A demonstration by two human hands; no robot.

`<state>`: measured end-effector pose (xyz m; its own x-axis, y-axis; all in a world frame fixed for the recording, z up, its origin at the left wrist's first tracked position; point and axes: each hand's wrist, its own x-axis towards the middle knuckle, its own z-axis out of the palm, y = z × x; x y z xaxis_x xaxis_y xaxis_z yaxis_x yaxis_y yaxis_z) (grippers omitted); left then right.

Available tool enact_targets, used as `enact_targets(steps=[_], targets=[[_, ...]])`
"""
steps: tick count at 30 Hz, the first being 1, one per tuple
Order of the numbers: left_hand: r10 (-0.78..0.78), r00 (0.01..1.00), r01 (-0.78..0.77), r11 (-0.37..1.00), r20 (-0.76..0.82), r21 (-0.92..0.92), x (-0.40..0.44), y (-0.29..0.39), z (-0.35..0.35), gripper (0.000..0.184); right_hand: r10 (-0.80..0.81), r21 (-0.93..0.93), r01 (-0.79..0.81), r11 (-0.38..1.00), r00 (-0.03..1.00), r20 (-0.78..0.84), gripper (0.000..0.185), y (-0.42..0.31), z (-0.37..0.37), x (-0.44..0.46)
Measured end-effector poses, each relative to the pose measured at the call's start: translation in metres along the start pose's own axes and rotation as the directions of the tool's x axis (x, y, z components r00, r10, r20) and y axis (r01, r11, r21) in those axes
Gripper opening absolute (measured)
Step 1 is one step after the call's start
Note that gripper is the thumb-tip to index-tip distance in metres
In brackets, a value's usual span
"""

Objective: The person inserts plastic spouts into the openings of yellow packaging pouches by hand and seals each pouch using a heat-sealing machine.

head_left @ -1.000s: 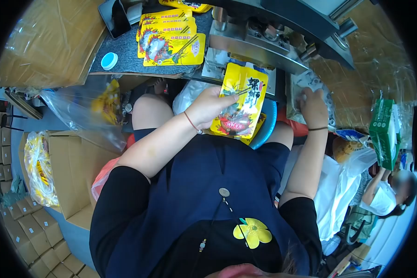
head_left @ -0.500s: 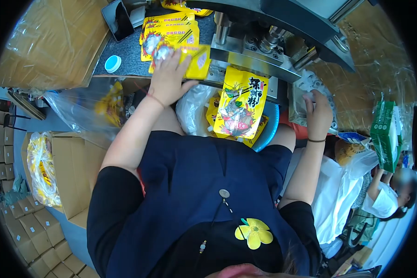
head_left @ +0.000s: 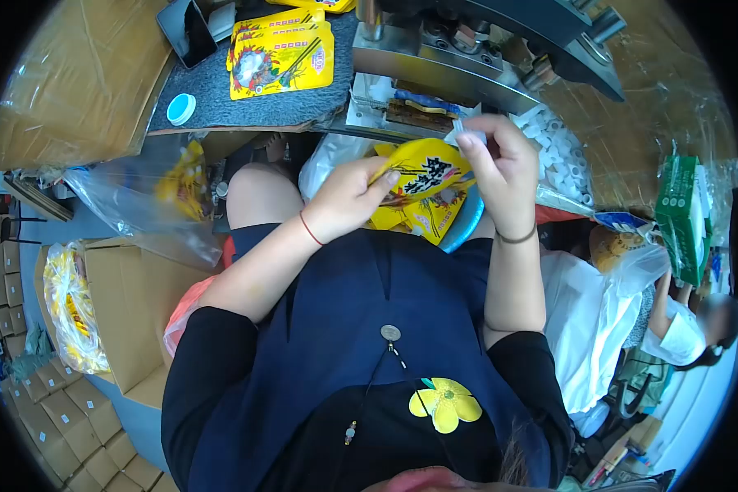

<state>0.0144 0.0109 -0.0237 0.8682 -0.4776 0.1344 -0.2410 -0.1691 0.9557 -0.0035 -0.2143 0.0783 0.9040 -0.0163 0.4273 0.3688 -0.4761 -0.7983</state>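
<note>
Firstly, left hand (head_left: 354, 190): thumb and fingers closed on one yellow pouch (head_left: 428, 169), held at one o'clock from centre. Secondly, right hand (head_left: 504, 168): thumb and forefinger narrowed, pinching a small white piece (head_left: 461, 129) near it. Fanned packets (head_left: 285, 64) lay at eleven o'clock.

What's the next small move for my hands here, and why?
Probably bring the small white piece to the yellow pouch: your right hand pinches the piece close by, your left hand holds the pouch, and both are just in front of the machine.
</note>
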Motion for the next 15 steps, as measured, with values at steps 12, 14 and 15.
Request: enact_targets(steps=[12, 14, 15], targets=[[-0.157, 0.897, 0.361, 0.799, 0.413, -0.481, -0.006, 0.026, 0.021, 0.036, -0.025, -0.315, 0.098, 0.944, 0.973, 0.228, 0.02, 0.008, -0.021, 0.002], [-0.177, 0.844, 0.471, 0.695, 0.506, -0.543, -0.008, 0.024, 0.025, 0.035, 0.063, -0.187, 0.016, 0.982, 0.911, 0.408, 0.02, 0.019, -0.032, -0.001], [-0.183, 0.813, 0.527, 0.635, 0.553, -0.564, -0.01, 0.027, 0.027, 0.034, 0.013, -0.225, 0.077, 0.971, 0.926, 0.376, 0.02, 0.02, -0.035, -0.003]])
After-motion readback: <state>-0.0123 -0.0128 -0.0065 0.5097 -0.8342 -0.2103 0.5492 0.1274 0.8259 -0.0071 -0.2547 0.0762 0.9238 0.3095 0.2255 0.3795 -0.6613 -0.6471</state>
